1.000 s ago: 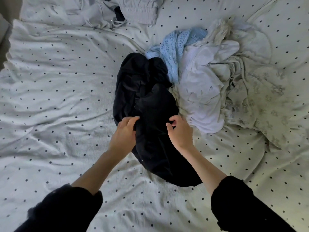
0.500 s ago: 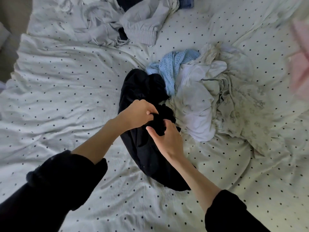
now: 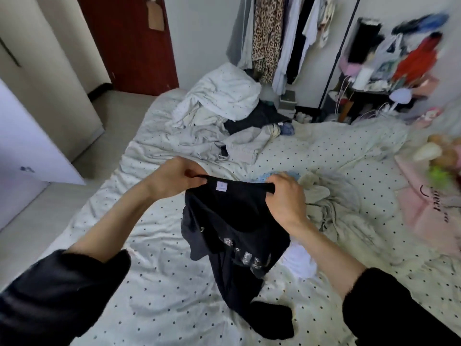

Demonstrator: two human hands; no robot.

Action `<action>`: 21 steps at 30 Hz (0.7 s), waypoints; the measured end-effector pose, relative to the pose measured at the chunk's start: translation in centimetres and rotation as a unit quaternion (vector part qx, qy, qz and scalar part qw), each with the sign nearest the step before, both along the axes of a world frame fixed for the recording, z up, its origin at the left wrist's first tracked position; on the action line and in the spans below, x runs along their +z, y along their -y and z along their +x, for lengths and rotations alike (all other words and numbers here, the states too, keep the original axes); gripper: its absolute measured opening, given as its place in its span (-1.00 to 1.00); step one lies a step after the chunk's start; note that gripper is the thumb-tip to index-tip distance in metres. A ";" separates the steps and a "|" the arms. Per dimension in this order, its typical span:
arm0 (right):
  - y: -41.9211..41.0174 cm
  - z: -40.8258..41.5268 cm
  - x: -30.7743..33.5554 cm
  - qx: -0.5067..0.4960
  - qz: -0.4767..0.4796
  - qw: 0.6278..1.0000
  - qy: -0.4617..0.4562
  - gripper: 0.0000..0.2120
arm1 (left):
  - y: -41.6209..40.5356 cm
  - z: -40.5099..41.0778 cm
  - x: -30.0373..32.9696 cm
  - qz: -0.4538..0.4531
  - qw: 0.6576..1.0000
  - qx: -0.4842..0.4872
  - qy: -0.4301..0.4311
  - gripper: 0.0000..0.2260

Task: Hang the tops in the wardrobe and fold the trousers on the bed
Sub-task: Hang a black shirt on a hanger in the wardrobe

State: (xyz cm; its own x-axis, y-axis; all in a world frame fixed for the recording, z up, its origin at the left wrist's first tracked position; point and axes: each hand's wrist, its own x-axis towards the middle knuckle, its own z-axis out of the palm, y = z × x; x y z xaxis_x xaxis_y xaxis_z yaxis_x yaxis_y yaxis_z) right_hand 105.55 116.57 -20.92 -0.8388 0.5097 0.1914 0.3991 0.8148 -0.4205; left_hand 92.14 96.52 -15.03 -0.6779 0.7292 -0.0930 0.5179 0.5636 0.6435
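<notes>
Both hands hold a black top (image 3: 232, 221) up by its neckline above the middle of the bed (image 3: 154, 295). The left hand (image 3: 174, 178) pinches one side of the collar band, fingers curled round the fabric; the right hand (image 3: 284, 196) grips the other side the same way. A small white label (image 3: 221, 186) shows inside the collar between the 2 hands. The body of the top hangs down, with pale print across the front, and its lower end trails onto the sheet near the bed's near edge.

To my eye the step in hand is sorting — the garment is lifted and spread enough to read as a top, so it belongs on the rail (image 3: 279, 41) of hanging clothes past the bed's far edge, not in a folded stack. No hanger is visible in either hand or close by, so the next move likely calls for finding one, feeding it through the neck, and carrying the top across.

Other clothes (image 3: 329, 196) lie crumpled just right of the hands, and a second heap (image 3: 237, 143) sits toward the far edge — neither looks sorted yet.
</notes>
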 end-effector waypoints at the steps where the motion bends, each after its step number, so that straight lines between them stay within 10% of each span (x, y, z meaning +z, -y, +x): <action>1: 0.2 -0.4 1.6 0.014 -0.006 1.000 -0.013 -0.73 | 1.6 0.0 1.3 -0.001 1.000 0.019 -0.021 -0.91; 11: 14.3 -5.5 14.3 0.372 -0.019 0.928 -0.027 -0.80 | 24.4 3.8 10.1 -0.100 0.945 0.275 -0.146 -0.83; 21: 41.1 -9.2 18.0 0.506 -0.038 0.857 -0.087 -0.89 | 50.1 8.9 10.5 0.059 0.838 0.529 -0.122 -0.94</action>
